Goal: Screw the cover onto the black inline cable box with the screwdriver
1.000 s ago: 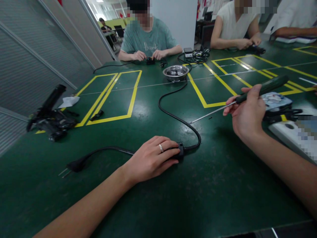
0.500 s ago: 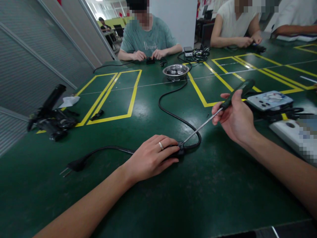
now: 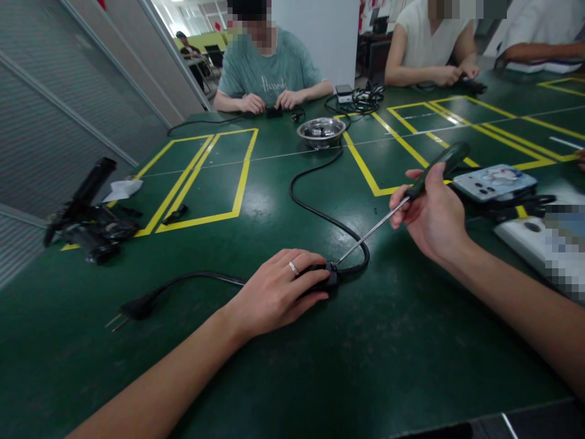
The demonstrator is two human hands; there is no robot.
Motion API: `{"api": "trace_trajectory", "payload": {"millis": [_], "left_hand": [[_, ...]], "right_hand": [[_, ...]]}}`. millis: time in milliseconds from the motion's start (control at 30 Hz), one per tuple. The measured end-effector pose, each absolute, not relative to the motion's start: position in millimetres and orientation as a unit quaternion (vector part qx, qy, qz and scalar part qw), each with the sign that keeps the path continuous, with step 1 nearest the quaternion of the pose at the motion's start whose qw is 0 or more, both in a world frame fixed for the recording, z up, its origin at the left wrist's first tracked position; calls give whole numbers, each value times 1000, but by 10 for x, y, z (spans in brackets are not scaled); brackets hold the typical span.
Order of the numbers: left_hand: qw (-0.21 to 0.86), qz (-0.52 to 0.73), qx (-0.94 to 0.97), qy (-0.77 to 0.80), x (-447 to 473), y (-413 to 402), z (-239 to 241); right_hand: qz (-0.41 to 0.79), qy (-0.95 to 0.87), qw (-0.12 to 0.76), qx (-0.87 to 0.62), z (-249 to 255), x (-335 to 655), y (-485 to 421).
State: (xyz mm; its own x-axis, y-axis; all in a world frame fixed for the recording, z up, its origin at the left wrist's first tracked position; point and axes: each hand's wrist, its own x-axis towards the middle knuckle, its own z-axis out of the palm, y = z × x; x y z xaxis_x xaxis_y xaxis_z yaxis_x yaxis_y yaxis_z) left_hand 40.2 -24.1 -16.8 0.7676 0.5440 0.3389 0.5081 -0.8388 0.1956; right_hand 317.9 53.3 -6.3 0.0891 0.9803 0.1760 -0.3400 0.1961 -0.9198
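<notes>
My left hand (image 3: 278, 291) lies over a small black inline switch box (image 3: 329, 277) on a black power cord (image 3: 320, 214), pressing it to the green table (image 3: 347, 353); the fingers are curled over it. The cord's plug (image 3: 132, 308) rests to the left with its prongs out. My right hand (image 3: 432, 214) grips a long screwdriver (image 3: 402, 202) by its dark green handle. The thin metal shaft slants down to the left and its tip touches the box at my left fingertips.
A metal bowl (image 3: 321, 132) stands mid-table on the cord's far end. A black tool heap (image 3: 89, 221) lies at the left edge, a phone (image 3: 493, 182) and a white device (image 3: 534, 241) at the right. Other people work across the table, with cables (image 3: 359, 100) between them. Yellow tape outlines (image 3: 237, 183) mark the table.
My right hand swung the screwdriver from pointing up and away down to the left, bringing its tip to the switch box. My left hand stayed on the box.
</notes>
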Motion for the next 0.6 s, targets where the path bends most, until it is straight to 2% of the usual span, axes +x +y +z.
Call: {"api": "trace_trajectory", "payload": {"millis": [600], "left_hand": [[90, 132, 934, 321, 405, -203, -168]], "right_hand": [[482, -462, 640, -379, 12, 3126, 461]]}}
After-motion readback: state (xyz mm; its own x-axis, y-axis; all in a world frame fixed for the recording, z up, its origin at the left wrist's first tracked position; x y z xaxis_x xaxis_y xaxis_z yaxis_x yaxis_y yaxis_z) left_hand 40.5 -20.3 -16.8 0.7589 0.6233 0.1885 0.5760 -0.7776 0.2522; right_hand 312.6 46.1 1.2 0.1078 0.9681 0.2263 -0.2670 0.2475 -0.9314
